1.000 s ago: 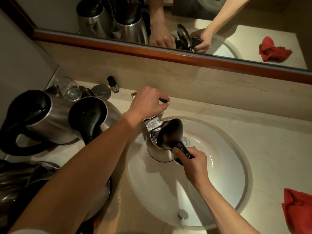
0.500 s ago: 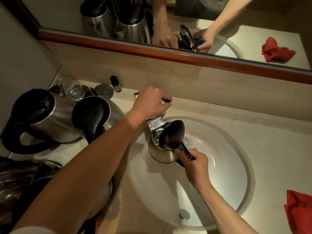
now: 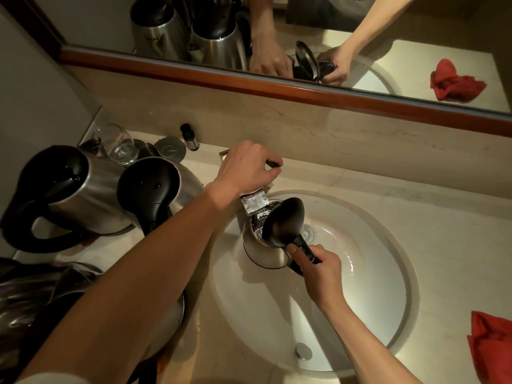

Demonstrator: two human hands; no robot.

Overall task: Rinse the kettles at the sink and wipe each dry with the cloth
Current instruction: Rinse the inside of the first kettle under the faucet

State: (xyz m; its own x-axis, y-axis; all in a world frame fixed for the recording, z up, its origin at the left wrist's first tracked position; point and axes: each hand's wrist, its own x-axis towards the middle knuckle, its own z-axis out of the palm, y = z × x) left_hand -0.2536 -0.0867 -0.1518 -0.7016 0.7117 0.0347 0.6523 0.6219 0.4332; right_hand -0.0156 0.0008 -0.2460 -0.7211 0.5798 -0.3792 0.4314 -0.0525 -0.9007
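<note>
Far left of the bench [image 3: 415, 217]: a steel kettle [image 3: 69, 195] with black lid and black handle, lying tipped toward the camera. Just right of it, touching or nearly so, a second steel kettle [image 3: 155, 192], also tilted, dark lid facing up. Behind the pair, against the wall: a clear glass [image 3: 119, 145], a round metal lid or coaster [image 3: 169, 149], a small dark-capped bottle [image 3: 189, 137]. Bottom left, more steel ware [image 3: 33, 297], blurred; cannot tell what.

Centre: left hand [image 3: 246, 167] reaches across, fingers curled round the tap handle [image 3: 273, 164] at the back of the basin. A flat sheet of water [image 3: 253, 202] falls from under the hand into the open mouth of a third kettle [image 3: 261, 250].

That kettle sits inside the white sink [image 3: 374, 300], held roughly upright under the flow, its black lid [image 3: 282, 221] flipped open. Right hand [image 3: 318, 267] grips its black handle, thumb on top near the lid hinge. The two hands are apart, each clamped on its own thing.

Sink drain [image 3: 309, 232] shows just behind the lid; an overflow cap [image 3: 303, 351] at the near wall.

Far right: red cloth [image 3: 490, 347], crumpled, on the bench at the frame edge, well apart from the sink rim.

Above: mirror [image 3: 415, 37] with wooden frame, reflecting kettles, both hands and the cloth.
</note>
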